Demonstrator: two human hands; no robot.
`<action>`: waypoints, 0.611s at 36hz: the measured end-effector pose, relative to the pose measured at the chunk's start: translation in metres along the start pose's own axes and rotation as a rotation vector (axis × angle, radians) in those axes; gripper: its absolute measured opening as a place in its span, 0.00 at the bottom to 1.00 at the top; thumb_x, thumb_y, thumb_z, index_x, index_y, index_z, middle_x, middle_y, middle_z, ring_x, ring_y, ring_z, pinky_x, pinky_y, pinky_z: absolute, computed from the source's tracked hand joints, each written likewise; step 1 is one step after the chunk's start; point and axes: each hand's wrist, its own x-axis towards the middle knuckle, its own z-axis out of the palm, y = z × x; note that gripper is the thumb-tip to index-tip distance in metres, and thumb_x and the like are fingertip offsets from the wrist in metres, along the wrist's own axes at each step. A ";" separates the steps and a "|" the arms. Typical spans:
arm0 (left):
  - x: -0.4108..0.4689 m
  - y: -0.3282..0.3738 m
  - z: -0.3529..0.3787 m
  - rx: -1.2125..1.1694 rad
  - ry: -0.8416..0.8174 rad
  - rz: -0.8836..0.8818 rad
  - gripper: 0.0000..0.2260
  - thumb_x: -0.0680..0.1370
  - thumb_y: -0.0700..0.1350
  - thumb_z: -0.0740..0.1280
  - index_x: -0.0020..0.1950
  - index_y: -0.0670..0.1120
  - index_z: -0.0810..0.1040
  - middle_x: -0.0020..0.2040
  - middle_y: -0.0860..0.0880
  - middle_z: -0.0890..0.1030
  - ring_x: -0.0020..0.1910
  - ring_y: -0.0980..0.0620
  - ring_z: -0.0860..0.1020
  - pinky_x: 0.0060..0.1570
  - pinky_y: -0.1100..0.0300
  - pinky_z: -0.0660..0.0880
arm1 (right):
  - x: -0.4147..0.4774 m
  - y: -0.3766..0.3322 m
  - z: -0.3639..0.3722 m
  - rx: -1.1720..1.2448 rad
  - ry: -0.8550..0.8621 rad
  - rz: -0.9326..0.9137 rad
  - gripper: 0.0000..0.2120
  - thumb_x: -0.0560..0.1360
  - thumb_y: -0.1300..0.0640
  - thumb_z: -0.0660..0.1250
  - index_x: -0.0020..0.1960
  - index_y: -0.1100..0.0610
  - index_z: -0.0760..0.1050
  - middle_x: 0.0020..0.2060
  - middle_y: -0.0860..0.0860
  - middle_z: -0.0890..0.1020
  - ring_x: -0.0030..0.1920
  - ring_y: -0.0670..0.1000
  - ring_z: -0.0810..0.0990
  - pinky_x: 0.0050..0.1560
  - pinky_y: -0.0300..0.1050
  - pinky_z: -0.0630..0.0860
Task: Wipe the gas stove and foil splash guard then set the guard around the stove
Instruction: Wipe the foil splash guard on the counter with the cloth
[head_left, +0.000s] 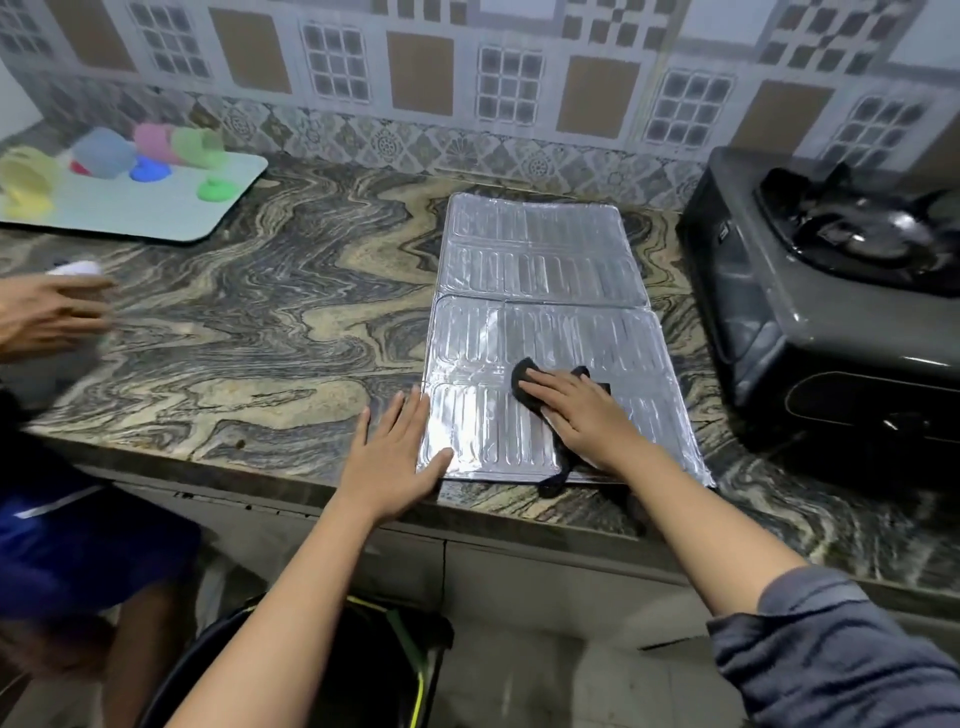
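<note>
Right hand (582, 415) pressing black cloth (524, 382), foil guard (540, 270), marbled counter (291, 312)

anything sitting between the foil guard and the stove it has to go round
Nothing visible does. Only a bare strip of marbled stone countertop lies between the flat silver foil splash guard and the dark grey gas stove to its right.

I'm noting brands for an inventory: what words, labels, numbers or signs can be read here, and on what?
None can be read.
gas stove: a small pale label on its side wall, too blurred to read.
foil splash guard: embossed ribs only, no text.
</note>
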 end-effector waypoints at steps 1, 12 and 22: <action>0.000 0.000 0.000 0.003 0.002 -0.002 0.41 0.67 0.71 0.34 0.76 0.51 0.38 0.77 0.54 0.38 0.76 0.56 0.38 0.74 0.48 0.36 | -0.006 0.007 -0.002 -0.008 0.011 0.042 0.21 0.79 0.49 0.49 0.72 0.44 0.60 0.73 0.42 0.62 0.74 0.49 0.58 0.74 0.55 0.53; -0.001 0.002 0.001 0.021 0.016 0.004 0.41 0.68 0.69 0.34 0.77 0.50 0.39 0.77 0.54 0.38 0.76 0.55 0.39 0.74 0.48 0.38 | -0.054 -0.009 0.008 0.032 0.354 0.737 0.22 0.80 0.52 0.50 0.74 0.50 0.57 0.75 0.47 0.57 0.75 0.50 0.52 0.73 0.57 0.45; -0.001 0.004 -0.002 0.036 -0.025 0.000 0.42 0.67 0.69 0.33 0.77 0.50 0.38 0.77 0.53 0.38 0.76 0.54 0.38 0.74 0.48 0.37 | -0.034 -0.072 0.027 0.089 0.319 0.706 0.25 0.79 0.56 0.54 0.75 0.51 0.53 0.76 0.48 0.52 0.75 0.54 0.49 0.73 0.60 0.44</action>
